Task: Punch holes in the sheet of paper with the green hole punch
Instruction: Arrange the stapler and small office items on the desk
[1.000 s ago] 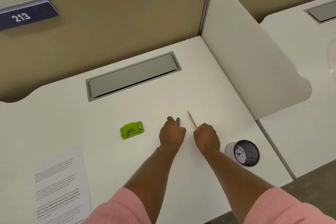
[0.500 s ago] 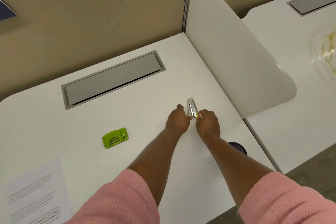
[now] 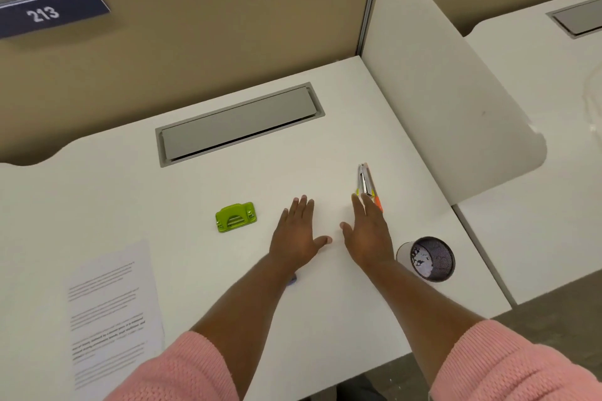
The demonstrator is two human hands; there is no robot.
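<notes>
Both hands lie flat with straight fingers and hold nothing. The left hand (image 3: 298, 231) is spread on the white table (image 3: 130, 205) near its middle. The right hand (image 3: 368, 231) is beside it, with a small gap between the two thumbs. The fingertips of the right hand reach the near end of a small bundle of pens (image 3: 365, 181) — I cannot tell for sure if they touch it. The bundle lies on the table and points away from the person, so it seems to be put aside, out of the way of the work. A mesh cup (image 3: 430, 259) stands just to the right of the right wrist, near the table edge.

The green hole punch (image 3: 235, 216) sits on the table just to the left of the left hand, apart from it, and nobody touches it. The sheet of paper (image 3: 110, 312), printed with text, lies at the near left part of the table, well apart from the punch.

In my judgement the punching is not yet begun — paper and punch must first come together. The left hand is the nearer one to both, so it is well placed to fetch them.
</notes>
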